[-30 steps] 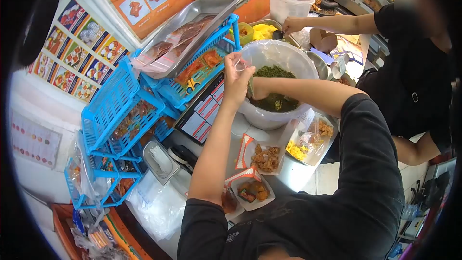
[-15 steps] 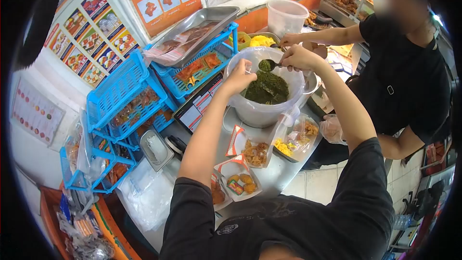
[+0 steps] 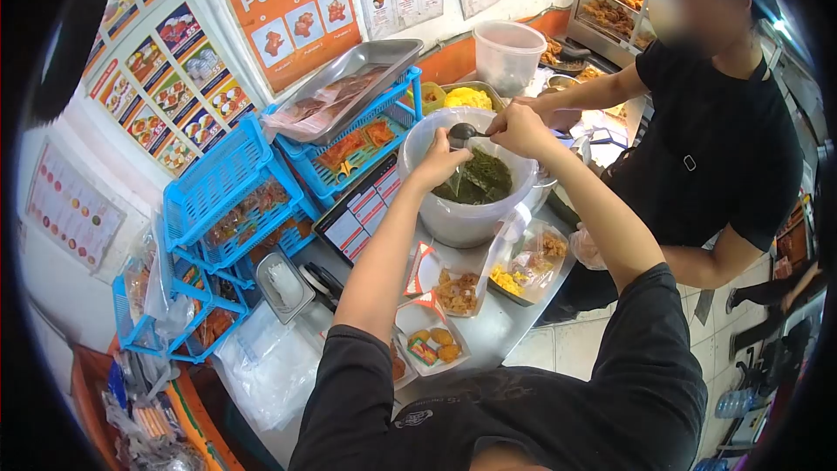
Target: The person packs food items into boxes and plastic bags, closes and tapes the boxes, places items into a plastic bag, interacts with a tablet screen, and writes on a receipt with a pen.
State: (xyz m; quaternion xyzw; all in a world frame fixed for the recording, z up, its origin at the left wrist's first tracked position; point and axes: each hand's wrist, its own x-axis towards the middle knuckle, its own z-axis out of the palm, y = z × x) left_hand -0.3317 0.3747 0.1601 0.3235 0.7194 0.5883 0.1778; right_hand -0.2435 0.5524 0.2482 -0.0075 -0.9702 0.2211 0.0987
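Note:
My right hand (image 3: 516, 129) grips the handle of a dark spoon (image 3: 463, 132), whose bowl is tilted over the near-left part of a large clear tub (image 3: 514, 201). Dark green chopped food (image 3: 485, 178) lies in the tub. With its fingers pinched, my left hand (image 3: 440, 163) holds a small clear plastic bag (image 3: 455, 178) over the tub, just below the spoon bowl. Some green food shows at the bag, though its exact amount is hard to make out.
A co-worker (image 3: 706, 131) stands at the right, one hand near the tub's far side. Food boxes (image 3: 433, 337) and a clear-lidded tray (image 3: 528, 270) stand nearer me. Blue baskets (image 3: 218, 183), a tablet (image 3: 359, 209) and a metal tray (image 3: 384, 61) are at the left.
My right hand has moved the spoon left toward my left hand, from over the green food to above the bag. Its bowl, earlier heaped with green food, now appears tipped.

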